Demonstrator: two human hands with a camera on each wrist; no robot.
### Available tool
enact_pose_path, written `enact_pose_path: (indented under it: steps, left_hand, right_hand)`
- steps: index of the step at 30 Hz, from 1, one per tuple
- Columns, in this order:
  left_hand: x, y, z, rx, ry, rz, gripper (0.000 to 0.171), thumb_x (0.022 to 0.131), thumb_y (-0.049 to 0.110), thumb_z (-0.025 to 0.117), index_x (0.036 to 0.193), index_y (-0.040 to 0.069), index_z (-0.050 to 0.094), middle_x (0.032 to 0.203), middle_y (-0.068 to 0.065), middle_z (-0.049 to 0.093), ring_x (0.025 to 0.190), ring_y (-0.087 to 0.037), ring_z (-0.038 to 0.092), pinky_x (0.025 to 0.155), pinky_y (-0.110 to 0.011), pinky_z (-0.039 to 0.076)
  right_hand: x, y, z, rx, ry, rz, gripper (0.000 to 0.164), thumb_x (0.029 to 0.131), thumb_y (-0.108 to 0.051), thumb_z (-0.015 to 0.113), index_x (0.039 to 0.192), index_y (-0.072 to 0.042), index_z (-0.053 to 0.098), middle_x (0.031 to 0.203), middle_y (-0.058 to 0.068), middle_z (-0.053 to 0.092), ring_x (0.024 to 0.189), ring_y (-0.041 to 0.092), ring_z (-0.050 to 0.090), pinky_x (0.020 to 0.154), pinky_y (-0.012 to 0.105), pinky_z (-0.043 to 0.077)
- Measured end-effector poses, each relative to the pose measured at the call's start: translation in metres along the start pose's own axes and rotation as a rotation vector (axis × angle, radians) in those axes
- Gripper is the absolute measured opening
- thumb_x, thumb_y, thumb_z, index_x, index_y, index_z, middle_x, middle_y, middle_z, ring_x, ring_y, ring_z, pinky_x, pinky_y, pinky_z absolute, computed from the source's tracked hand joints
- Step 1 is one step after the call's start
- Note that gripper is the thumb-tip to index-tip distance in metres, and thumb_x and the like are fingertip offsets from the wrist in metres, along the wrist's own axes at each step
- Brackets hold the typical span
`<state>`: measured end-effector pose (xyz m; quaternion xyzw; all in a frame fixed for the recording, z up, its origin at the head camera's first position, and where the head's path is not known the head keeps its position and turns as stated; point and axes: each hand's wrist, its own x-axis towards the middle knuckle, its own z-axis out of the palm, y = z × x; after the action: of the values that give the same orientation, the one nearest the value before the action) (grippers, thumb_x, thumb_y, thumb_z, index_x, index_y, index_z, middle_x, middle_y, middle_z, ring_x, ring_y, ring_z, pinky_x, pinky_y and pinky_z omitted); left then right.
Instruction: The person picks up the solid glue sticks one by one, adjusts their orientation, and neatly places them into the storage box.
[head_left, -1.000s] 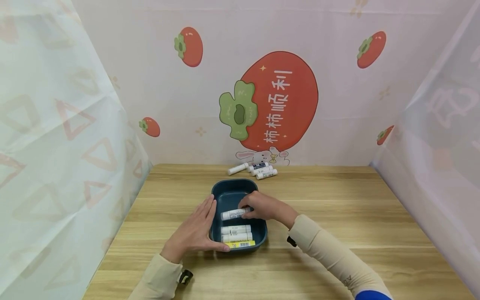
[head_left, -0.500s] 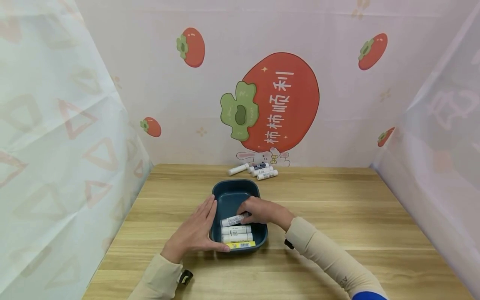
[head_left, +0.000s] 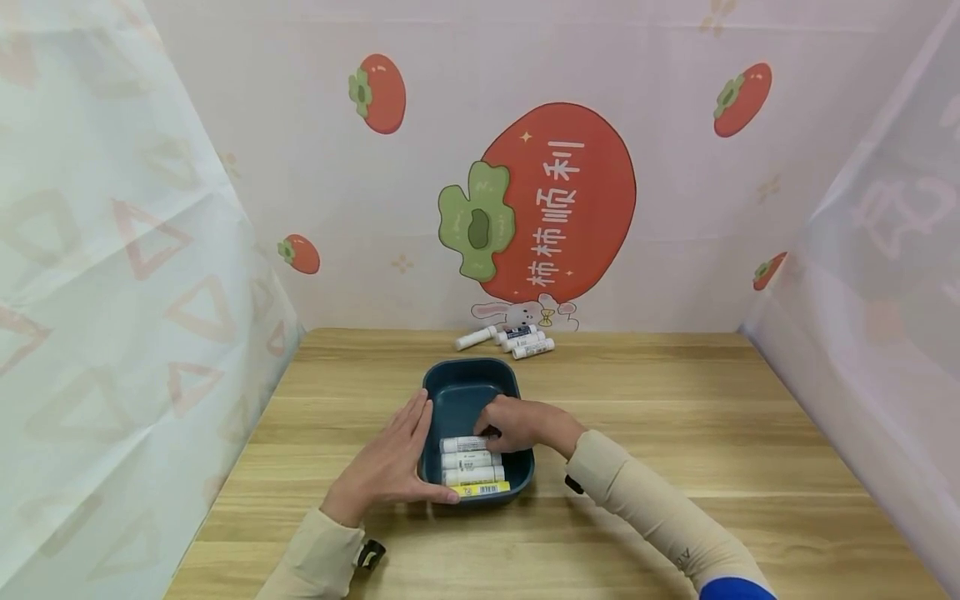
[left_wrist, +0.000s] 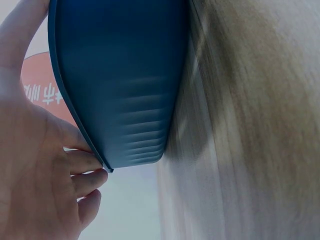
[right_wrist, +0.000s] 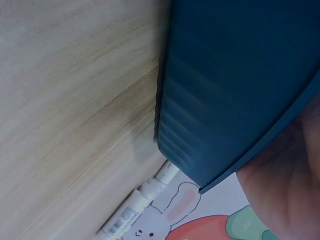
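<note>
A dark blue rectangular tray sits on the wooden table. My left hand lies along its left side with straight fingers, the thumb stretched over the near edge; in the left wrist view the fingertips touch the rim. Reaching over the right side, my right hand pinches the right end of a white lip balm tube inside the tray. That tube lies level, right behind a row of two more white lip balm tubes and a yellow one at the near end. The right fingertips are partly hidden.
Several more lip balm tubes, white and one with a dark label, lie beyond the tray at the table's back edge. A printed backdrop rises behind, with white sheets on both sides. Bare wood shows right of the tray.
My right hand has drawn the lip balm tube toward the near end of the tray, and the tube has straightened beside the others. My left hand has stayed at the rim.
</note>
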<state>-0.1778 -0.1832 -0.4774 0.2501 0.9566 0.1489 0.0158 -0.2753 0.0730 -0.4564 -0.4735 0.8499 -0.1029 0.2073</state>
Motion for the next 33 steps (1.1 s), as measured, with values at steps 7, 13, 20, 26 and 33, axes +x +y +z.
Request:
enact_pose_path:
  steps: [7,13,20,26,33]
  left_hand:
    - [0.000,-0.001,0.001,-0.007,0.003,-0.002,0.144,0.073,0.090,0.068,0.167,-0.004,0.014,0.177,-0.025,0.009,0.165,-0.040,0.016,0.130,-0.057,0.029]
    - [0.000,0.000,0.001,-0.005,0.011,0.001,0.144,0.072,0.090,0.070,0.166,-0.006,0.018,0.177,-0.025,0.010,0.165,-0.041,0.017,0.129,-0.058,0.031]
    - [0.001,0.000,0.001,-0.002,0.006,-0.006,0.145,0.071,0.090,0.069,0.166,-0.005,0.017,0.177,-0.025,0.010,0.165,-0.040,0.017,0.130,-0.057,0.030]
    - [0.000,0.000,0.000,-0.007,0.005,-0.011,0.145,0.071,0.091,0.070,0.166,-0.006,0.018,0.177,-0.025,0.010,0.165,-0.040,0.017,0.130,-0.057,0.029]
    - [-0.001,0.000,0.000,0.001,0.012,-0.005,0.145,0.071,0.090,0.070,0.166,-0.007,0.019,0.176,-0.026,0.010,0.165,-0.041,0.017,0.130,-0.057,0.029]
  right_hand:
    - [-0.002,0.000,-0.002,0.016,0.018,0.022,0.023,0.103,-0.018,0.069,0.124,-0.014,0.078,0.113,-0.006,0.077,0.092,0.002,0.063,0.093,0.022,0.059]
    - [-0.010,-0.003,-0.017,0.012,0.094,0.028,0.031,0.104,-0.023,0.069,0.131,-0.009,0.075,0.127,0.003,0.077,0.110,0.009,0.070,0.103,0.031,0.060]
    - [-0.024,0.003,-0.043,0.036,0.197,0.047,0.037,0.103,-0.022,0.071,0.134,-0.004,0.071,0.133,0.013,0.074,0.122,0.025,0.071,0.106,0.041,0.059]
    - [-0.036,0.021,-0.058,-0.004,0.316,0.065,0.036,0.100,-0.018,0.074,0.132,-0.001,0.072,0.130,0.017,0.075,0.119,0.030,0.073,0.105,0.043,0.060]
    - [-0.047,0.048,-0.066,-0.076,0.432,0.131,0.036,0.097,-0.018,0.078,0.128,-0.002,0.075,0.125,0.014,0.078,0.116,0.031,0.075,0.100,0.045,0.062]
